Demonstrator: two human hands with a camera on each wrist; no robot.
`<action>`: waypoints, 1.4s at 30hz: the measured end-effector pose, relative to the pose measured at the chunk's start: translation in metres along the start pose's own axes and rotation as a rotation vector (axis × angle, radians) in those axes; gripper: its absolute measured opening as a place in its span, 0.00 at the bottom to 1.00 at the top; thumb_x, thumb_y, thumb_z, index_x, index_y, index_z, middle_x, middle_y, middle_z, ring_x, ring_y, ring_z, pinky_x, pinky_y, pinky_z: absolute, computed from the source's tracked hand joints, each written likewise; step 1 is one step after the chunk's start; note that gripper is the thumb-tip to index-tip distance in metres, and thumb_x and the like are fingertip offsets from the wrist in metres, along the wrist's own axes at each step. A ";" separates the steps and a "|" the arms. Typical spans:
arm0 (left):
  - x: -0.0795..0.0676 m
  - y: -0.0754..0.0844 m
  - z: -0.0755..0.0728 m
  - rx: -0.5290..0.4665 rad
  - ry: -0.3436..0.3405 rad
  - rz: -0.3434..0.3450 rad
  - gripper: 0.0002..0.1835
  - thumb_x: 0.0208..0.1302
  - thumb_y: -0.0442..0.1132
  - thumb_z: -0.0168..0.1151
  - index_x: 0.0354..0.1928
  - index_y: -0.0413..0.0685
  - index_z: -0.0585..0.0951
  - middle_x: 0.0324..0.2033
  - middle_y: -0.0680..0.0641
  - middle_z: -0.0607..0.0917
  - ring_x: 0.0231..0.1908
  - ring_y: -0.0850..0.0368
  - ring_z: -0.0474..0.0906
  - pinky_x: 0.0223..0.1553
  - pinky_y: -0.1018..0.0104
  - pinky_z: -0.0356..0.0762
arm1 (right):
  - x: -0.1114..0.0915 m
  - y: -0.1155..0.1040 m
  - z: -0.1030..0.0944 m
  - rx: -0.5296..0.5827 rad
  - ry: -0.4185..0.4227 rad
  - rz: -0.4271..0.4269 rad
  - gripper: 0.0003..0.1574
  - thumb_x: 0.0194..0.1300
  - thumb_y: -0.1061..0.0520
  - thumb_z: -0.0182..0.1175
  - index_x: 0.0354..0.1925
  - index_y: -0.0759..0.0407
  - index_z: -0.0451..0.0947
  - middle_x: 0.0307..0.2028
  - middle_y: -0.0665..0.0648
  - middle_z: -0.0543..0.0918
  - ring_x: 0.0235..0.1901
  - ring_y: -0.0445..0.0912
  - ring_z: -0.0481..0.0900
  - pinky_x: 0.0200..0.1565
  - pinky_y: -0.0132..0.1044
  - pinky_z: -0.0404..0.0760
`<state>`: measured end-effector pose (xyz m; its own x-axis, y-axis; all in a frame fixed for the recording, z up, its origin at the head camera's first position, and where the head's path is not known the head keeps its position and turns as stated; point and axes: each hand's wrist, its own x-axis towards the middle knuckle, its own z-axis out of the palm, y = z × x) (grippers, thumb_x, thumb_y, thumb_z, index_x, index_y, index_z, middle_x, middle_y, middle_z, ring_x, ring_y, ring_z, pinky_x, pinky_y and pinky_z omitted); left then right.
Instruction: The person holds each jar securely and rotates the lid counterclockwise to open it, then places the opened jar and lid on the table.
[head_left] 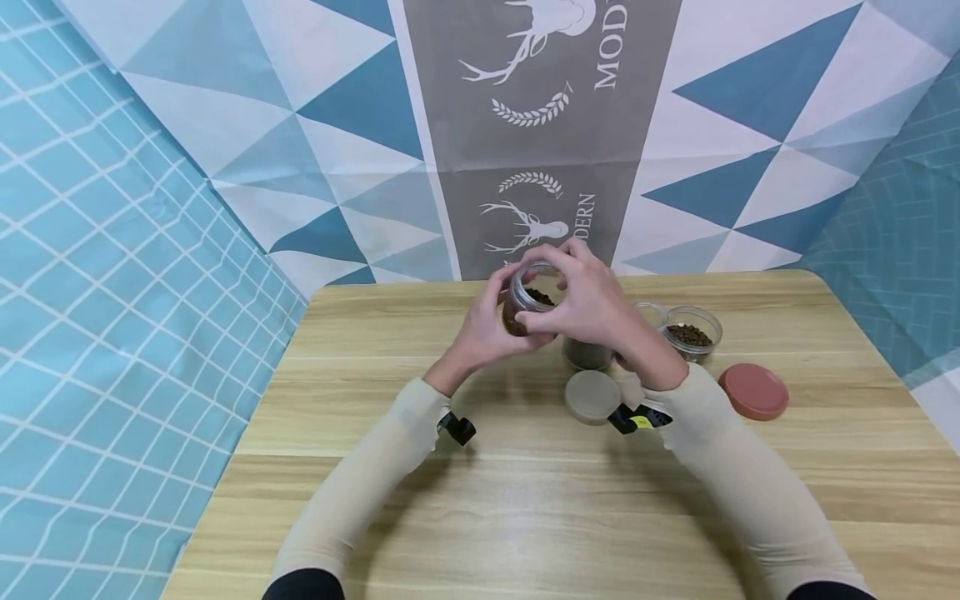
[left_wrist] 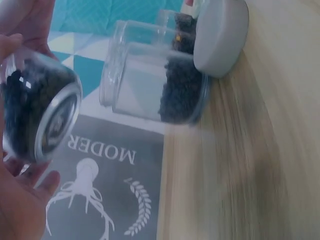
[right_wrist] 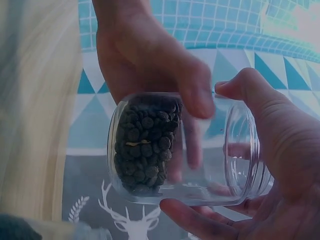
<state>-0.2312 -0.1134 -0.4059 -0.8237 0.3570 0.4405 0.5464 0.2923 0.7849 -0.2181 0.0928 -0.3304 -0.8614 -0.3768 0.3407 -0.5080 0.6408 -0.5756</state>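
Observation:
Above the table's far part, both hands hold a clear glass jar (head_left: 513, 315) partly filled with dark round pellets. The left hand (head_left: 480, 337) grips the jar's body from the left, its thumb lying along the glass in the right wrist view. At the open mouth, the right hand (head_left: 592, 292) has its thumb and fingers spread around the rim. Seen from the right wrist, the pellets (right_wrist: 145, 150) fill the jar's bottom half, and a small yellowish strip lies among them. The jar's base (left_wrist: 59, 122) faces the left wrist camera, lifted off the table.
A second jar of dark pellets (left_wrist: 182, 92) stands behind the right forearm, with a pale grey lid (head_left: 592, 397) in front. Farther right are an open jar of brown pellets (head_left: 693, 333) and a red lid (head_left: 753, 392). A patterned cloth (head_left: 360, 167) hangs behind the wooden table (head_left: 510, 517).

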 end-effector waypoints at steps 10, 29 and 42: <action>-0.004 -0.016 -0.018 0.182 -0.031 0.039 0.52 0.59 0.44 0.80 0.84 0.41 0.67 0.80 0.38 0.76 0.81 0.39 0.72 0.85 0.34 0.67 | -0.002 0.018 -0.022 0.007 0.033 0.096 0.45 0.59 0.44 0.83 0.72 0.43 0.80 0.58 0.66 0.75 0.54 0.66 0.88 0.55 0.64 0.87; -0.019 -0.035 -0.051 0.304 -0.007 -0.074 0.43 0.67 0.44 0.75 0.80 0.38 0.72 0.77 0.37 0.79 0.79 0.37 0.74 0.85 0.37 0.68 | -0.016 0.056 -0.065 -0.043 0.112 0.218 0.44 0.64 0.44 0.81 0.74 0.45 0.77 0.64 0.70 0.70 0.59 0.71 0.87 0.54 0.66 0.84; -0.023 -0.040 -0.063 0.354 -0.002 -0.114 0.42 0.69 0.46 0.74 0.81 0.42 0.72 0.78 0.38 0.78 0.80 0.37 0.73 0.85 0.37 0.68 | -0.029 0.081 -0.088 -0.085 0.175 0.251 0.43 0.66 0.44 0.80 0.74 0.49 0.77 0.63 0.73 0.70 0.53 0.69 0.84 0.48 0.57 0.76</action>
<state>-0.2439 -0.1895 -0.4198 -0.8823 0.3062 0.3573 0.4697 0.6193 0.6291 -0.2348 0.2149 -0.3213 -0.9427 -0.0842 0.3229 -0.2718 0.7554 -0.5962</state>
